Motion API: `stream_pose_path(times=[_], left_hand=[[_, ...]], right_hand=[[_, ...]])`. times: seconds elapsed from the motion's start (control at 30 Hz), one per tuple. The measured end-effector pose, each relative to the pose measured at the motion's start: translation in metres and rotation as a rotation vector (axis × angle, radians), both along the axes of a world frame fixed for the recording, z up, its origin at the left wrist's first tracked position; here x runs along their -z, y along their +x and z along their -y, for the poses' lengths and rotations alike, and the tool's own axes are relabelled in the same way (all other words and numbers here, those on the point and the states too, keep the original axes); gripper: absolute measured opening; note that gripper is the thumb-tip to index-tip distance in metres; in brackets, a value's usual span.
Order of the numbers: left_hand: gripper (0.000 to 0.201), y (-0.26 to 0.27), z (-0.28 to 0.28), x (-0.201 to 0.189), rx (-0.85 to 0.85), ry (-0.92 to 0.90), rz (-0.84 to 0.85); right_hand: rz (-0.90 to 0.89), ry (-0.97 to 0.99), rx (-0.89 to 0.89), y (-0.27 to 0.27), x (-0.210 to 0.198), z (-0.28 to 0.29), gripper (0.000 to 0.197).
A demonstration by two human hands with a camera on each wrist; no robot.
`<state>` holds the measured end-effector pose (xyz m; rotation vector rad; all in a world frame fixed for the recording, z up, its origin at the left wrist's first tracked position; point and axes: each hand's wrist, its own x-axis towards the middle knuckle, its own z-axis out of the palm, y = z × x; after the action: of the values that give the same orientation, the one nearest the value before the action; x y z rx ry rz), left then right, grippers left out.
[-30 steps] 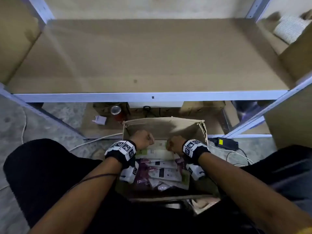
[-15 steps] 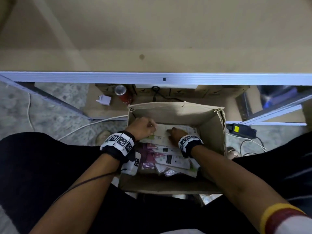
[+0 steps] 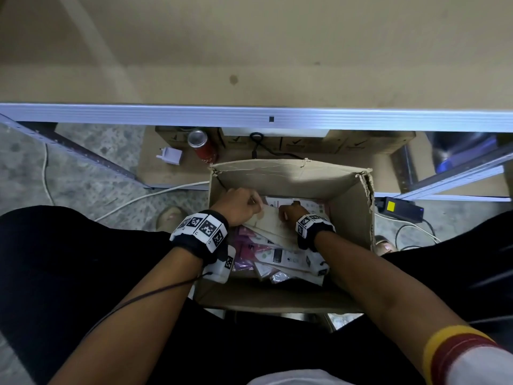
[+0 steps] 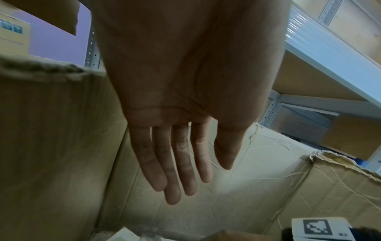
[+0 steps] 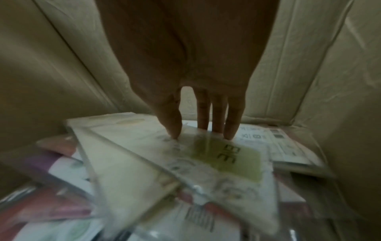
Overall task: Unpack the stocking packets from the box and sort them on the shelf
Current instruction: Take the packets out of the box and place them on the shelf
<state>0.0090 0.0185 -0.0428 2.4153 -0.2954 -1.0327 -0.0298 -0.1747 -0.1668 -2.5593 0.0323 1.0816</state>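
Note:
An open cardboard box (image 3: 352,218) stands on the floor between my legs, below the bare shelf (image 3: 249,118). Several stocking packets (image 3: 280,258), pink and white, lie loose inside it. Both hands are down in the box. My left hand (image 3: 238,205) hangs by the far left corner; in the left wrist view its fingers (image 4: 175,163) are straight and hold nothing. My right hand (image 3: 291,213) is on a cream and green packet (image 5: 226,159) on top of the pile. Its thumb (image 5: 171,124) lies on the face and its fingertips sit behind the clear far edge, pinching it.
A red can (image 3: 204,147) and a white plug adapter (image 3: 170,157) sit on flat cartons under the shelf. A white cable (image 3: 155,194) crosses the floor at left, and a black power brick (image 3: 399,208) lies right of the box. My legs flank the box.
The view has dropped toward the box. Both hands have gone deeper into it, from the near rim toward the far wall. The right hand has come onto the cream packet.

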Motion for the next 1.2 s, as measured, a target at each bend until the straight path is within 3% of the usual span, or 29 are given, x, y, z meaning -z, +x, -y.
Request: stream_pose_path(times=[0.2, 0.5, 0.97, 1.07, 1.2], left_hand=[[0.012, -0.004, 0.001, 0.003, -0.018, -0.026, -0.005], [0.013, -0.010, -0.001, 0.007, -0.010, 0.052, 0.016], [0.009, -0.012, -0.005, 0.004, 0.024, 0.082, 0.047], [0.012, -0.012, -0.006, 0.004, 0.008, 0.079, 0.053], [0.010, -0.012, -0.003, 0.006, 0.010, 0.056, 0.055]], right_hand=[[-0.014, -0.011, 0.132, -0.004, 0.004, 0.007, 0.048], [-0.033, 0.053, 0.187, 0.005, -0.005, -0.007, 0.029], [-0.037, 0.093, 0.252, 0.002, -0.016, -0.017, 0.028], [-0.110, 0.119, 0.249, 0.002, -0.019, -0.019, 0.009], [-0.162, 0.044, 0.150, -0.002, -0.026, -0.017, 0.037]])
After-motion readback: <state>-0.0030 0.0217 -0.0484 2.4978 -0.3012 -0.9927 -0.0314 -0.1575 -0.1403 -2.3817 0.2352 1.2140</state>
